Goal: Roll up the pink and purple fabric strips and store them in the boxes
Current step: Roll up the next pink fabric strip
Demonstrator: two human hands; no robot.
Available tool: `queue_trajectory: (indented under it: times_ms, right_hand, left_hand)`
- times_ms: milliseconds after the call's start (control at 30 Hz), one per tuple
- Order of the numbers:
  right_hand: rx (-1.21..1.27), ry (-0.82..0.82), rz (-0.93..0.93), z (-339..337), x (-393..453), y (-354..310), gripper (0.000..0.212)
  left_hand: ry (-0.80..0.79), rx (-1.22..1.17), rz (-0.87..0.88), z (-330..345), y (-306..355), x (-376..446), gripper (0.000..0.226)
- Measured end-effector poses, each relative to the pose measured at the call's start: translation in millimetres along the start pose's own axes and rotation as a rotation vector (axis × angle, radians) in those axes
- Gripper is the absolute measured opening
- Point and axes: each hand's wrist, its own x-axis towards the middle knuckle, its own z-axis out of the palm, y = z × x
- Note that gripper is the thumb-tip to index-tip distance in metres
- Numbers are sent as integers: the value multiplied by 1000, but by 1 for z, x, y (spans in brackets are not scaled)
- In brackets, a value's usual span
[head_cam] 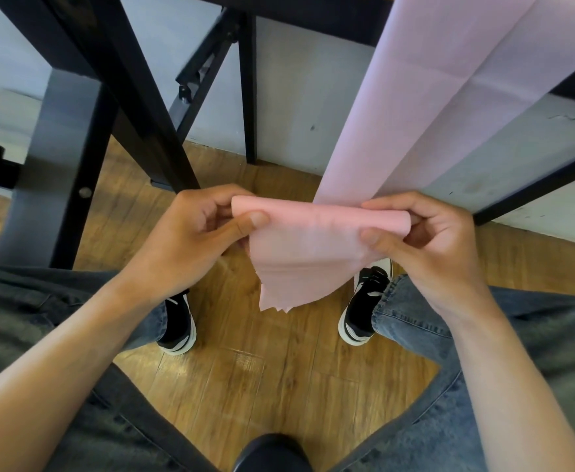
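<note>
Pink strip's fold running left to right between my hands

I am pinching the pink fabric strip [316, 233] at both ends, left hand [190, 240] and right hand [429, 243] clamped thumb against fingers; its long tail is climbing up-right toward the table [534, 189], so I judge the rolling should go that way.

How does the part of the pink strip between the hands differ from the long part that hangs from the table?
The folded part is deeper pink, bunched and gripped by the left hand and right hand; the hanging part is paler, flat and held by neither hand. The folded part lies crosswise; the hanging part slants upward toward the table. Both look like one continuous strip.
</note>
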Motion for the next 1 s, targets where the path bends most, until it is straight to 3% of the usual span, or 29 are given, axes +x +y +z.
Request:
queue_trajectory:
  times_ms: [67,167,267,367,600,767,900,1000]
  right_hand:
    - [-20,17,4,1,0,3,14]
    - [-71,47,-1,3,0,6,21]
    - [-6,21,13,2,1,7,11]
    - [105,-32,13,2,1,6,29]
    - [46,51,15,6,-1,0,14]
    - [-108,116,-51,10,-3,1,12]
    - [-9,58,-2,9,0,6,4]
    - [73,-23,16,7,1,9,16]
  left_hand:
    - [-11,-23,20,-1,1,0,22]
    - [-31,-18,58,1,3,-1,41]
    - [1,-4,62,2,3,0,27]
    - [35,-62,-16,1,0,0,14]
    - [2,-136,22,3,1,0,30]
    - [56,-90,-3,2,2,2,20]
    - [37,-70,-21,5,0,2,13]
    - [60,-49,-24,6,-2,1,13]
